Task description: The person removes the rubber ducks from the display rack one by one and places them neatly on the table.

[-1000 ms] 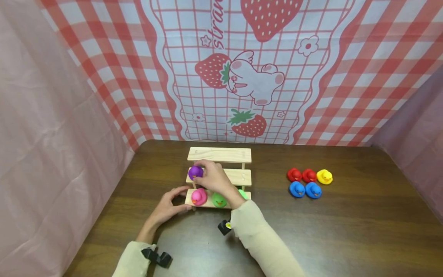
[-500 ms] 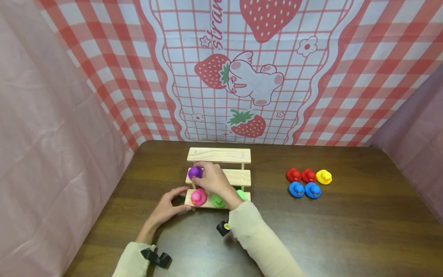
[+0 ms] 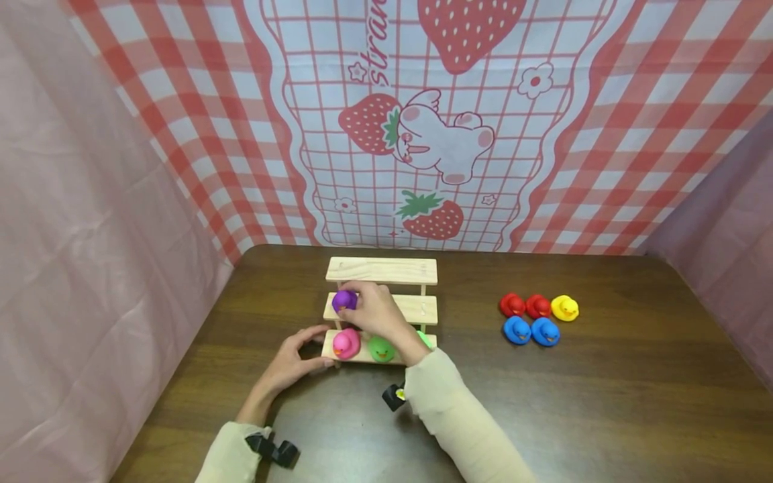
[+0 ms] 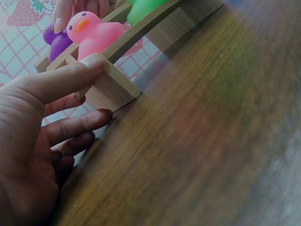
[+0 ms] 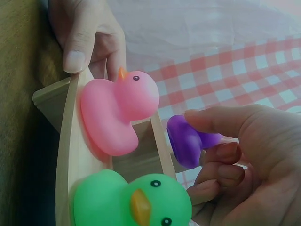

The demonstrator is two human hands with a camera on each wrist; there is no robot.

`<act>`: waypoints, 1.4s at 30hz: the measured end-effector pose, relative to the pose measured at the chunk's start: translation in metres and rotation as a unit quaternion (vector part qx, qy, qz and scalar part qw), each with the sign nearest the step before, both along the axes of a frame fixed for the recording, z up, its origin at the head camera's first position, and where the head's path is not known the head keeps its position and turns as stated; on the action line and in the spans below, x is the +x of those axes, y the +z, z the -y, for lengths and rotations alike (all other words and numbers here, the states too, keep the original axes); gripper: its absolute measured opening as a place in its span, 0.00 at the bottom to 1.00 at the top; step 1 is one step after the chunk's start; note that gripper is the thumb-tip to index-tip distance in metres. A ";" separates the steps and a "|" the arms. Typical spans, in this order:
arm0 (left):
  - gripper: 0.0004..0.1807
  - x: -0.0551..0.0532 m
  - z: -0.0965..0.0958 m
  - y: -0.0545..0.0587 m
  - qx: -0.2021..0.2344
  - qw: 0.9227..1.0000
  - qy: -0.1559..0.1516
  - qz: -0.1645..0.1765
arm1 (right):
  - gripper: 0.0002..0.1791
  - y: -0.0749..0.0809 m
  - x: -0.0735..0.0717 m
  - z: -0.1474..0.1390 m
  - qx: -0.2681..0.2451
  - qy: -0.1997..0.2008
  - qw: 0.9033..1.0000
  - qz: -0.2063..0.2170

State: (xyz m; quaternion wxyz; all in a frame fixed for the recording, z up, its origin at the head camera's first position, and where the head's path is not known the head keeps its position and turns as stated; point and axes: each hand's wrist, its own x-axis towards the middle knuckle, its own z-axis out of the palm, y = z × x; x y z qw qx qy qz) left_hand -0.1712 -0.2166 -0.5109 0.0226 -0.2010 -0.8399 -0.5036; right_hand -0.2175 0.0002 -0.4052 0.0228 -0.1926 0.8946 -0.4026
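My right hand (image 3: 377,310) pinches a purple rubber duck (image 3: 344,300) between thumb and fingers, at the left end of the middle tier of a three-tier wooden stand (image 3: 382,270). In the right wrist view the thumb lies on the purple duck (image 5: 186,143). My left hand (image 3: 292,361) grips the stand's front left end; its thumb presses the tier's end and the other fingers curl beside the leg, as the left wrist view shows. On the front tier sit a pink duck (image 3: 346,343), a green duck (image 3: 382,349) and a light green duck (image 3: 425,339), the last partly hidden by my right wrist.
Right of the stand, two red ducks (image 3: 512,305) and a yellow duck (image 3: 565,308) line up behind two blue ducks (image 3: 517,331) on the brown wooden table (image 3: 634,389). A checked strawberry cloth (image 3: 447,141) hangs behind the table. Pink cloth (image 3: 109,235) hangs at the left.
The purple duck, in my right hand, has shifted slightly to the right along the middle tier. My left hand stays at the stand's left end.
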 end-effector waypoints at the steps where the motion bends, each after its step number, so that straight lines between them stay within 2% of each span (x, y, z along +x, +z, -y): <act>1: 0.32 0.000 0.000 0.000 0.000 1.000 0.000 0.000 | 0.28 0.000 0.000 -0.001 -0.004 0.000 1.000 0.004; 10: 0.32 -0.001 -0.001 0.001 -0.004 1.000 0.003 0.008 | 0.26 0.002 0.001 -0.008 -0.022 -0.002 1.000 0.002; 25: 0.32 -0.001 -0.001 0.001 -0.012 1.000 0.006 0.001 | 0.20 0.005 0.008 -0.025 -0.050 -0.007 0.999 0.009; 30: 0.32 0.000 -0.001 0.001 -0.012 1.000 0.008 0.004 | 0.20 0.005 0.010 -0.032 -0.057 -0.011 0.998 0.005; 42: 0.32 0.001 0.000 0.000 -0.006 1.000 0.009 -0.004 | 0.22 0.004 0.012 -0.048 -0.078 -0.015 0.997 0.024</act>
